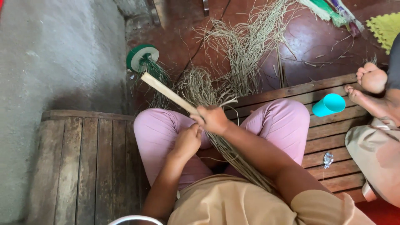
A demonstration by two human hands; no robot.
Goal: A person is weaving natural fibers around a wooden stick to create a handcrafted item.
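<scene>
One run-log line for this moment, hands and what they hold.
right hand: grips flat pale wooden stick | left hand: on bundle of dry grass fibres | seat: wooden slat bench

Matt wooden stick (pixel 166 92), dry fibres (pixel 233 154)

Right hand (pixel 213 118) grips a flat wooden stick (pixel 166 92) over dried fibre strands (pixel 233 156); left hand (pixel 187 142) pinches them on the lap.

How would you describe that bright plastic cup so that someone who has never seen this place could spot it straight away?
Start at the slatted brown wooden bench the person sits on, and look past their pink-trousered knee toward another person's bare feet. There a small turquoise plastic cup lies on its side on the slats. It is the only smooth, bright blue-green thing there, unlike the dry straw-coloured fibres on the floor.
</scene>
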